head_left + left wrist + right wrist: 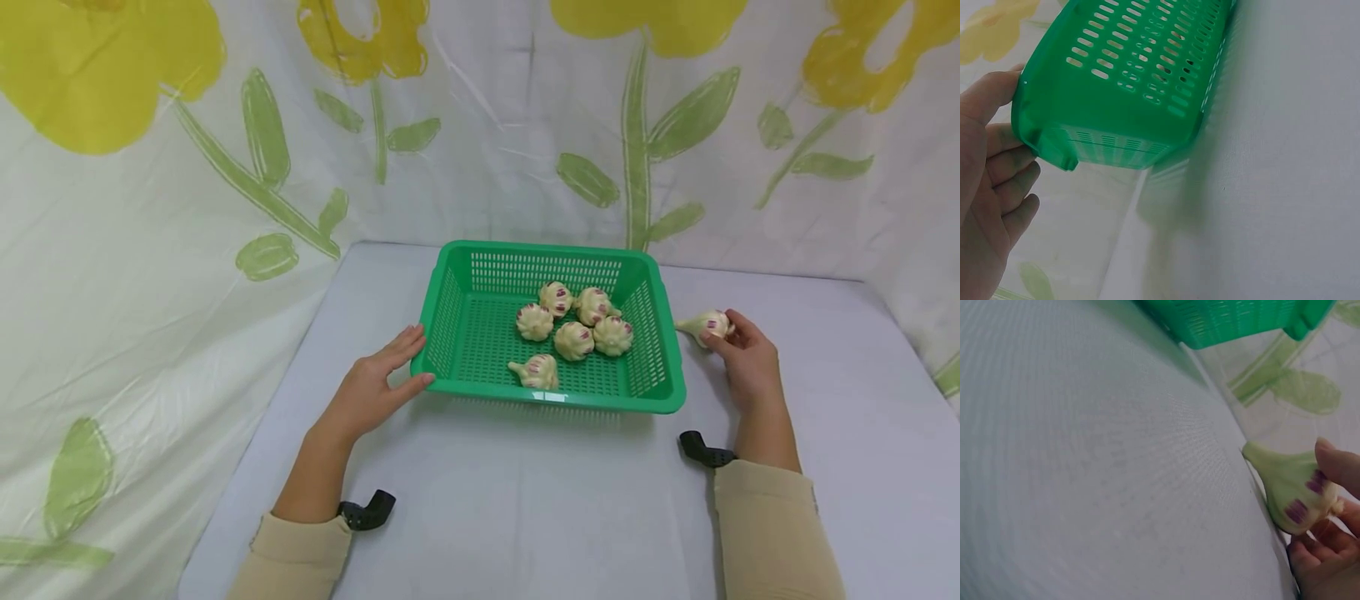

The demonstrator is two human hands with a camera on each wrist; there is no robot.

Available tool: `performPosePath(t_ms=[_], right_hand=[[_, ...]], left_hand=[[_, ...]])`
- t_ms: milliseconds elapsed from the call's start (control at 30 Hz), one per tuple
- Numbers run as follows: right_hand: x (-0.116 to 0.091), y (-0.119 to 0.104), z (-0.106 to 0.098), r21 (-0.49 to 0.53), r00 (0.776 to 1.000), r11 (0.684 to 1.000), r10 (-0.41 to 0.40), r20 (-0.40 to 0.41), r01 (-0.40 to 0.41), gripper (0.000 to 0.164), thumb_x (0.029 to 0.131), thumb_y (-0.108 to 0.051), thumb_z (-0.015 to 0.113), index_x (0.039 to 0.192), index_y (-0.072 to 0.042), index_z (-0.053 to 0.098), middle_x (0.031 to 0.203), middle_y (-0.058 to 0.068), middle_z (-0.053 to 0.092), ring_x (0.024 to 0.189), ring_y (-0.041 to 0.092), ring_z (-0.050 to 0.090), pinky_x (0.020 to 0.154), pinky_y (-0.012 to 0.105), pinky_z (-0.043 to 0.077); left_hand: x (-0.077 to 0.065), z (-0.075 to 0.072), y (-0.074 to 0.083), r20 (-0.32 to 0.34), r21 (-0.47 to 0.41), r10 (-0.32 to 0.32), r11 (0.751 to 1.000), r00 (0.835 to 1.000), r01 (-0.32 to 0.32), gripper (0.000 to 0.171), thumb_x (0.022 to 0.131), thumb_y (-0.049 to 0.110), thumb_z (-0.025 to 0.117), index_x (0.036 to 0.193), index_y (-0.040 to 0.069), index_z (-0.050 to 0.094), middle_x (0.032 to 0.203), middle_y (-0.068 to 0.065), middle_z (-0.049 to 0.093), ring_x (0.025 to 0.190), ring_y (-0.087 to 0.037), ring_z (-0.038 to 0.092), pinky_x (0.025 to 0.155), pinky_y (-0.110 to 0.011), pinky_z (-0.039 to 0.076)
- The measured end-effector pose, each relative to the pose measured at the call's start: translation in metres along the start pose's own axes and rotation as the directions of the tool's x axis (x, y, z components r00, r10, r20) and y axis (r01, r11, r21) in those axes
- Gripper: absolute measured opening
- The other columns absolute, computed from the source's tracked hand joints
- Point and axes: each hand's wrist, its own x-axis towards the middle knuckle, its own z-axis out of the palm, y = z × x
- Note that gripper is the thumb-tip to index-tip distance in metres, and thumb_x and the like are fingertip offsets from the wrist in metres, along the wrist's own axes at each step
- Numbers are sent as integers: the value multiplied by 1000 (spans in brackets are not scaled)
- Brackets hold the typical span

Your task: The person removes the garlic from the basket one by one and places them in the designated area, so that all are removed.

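I've got the basket [615, 403] far-side on the table [465, 500], five garlic bulbs [574, 341] centre-to-right inside, another [538, 372] by its near wall. Left hand [375, 383] at its near-left corner, right hand [753, 358] on a lone bulb [708, 325] just right.

Beige long sleeves [780, 546], plain cuffs [300, 540]; black bent device [369, 511] at each wrist; bare fingers [1021, 215].

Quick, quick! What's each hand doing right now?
Left hand: open, touching the green basket.
Right hand: closed, holding a garlic bulb.
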Motion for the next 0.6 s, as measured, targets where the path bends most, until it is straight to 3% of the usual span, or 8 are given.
performPosePath(t_ms=[367, 600], right_hand=[[-1, -1, -1, -61, 1000, 998, 1, -16, -2, 84, 86, -33, 76, 156, -30, 29, 163, -9, 24, 148, 9, 24, 122, 30, 18], [-1, -3, -3, -112, 999, 994, -4, -36, 0, 82, 86, -40, 75, 155, -31, 31, 163, -8, 22, 151, 14, 18, 124, 40, 15]], left_hand=[[0, 1, -1, -3, 7, 2, 1000, 1000, -2, 65, 93, 39, 67, 148, 11, 45, 157, 0, 36, 146, -21, 33, 112, -49, 38], [-1, 1, -1, -8, 7, 9, 1000, 1000, -8, 65, 93, 40, 67, 148, 11, 45, 157, 0, 36, 146, -21, 33, 113, -48, 38]])
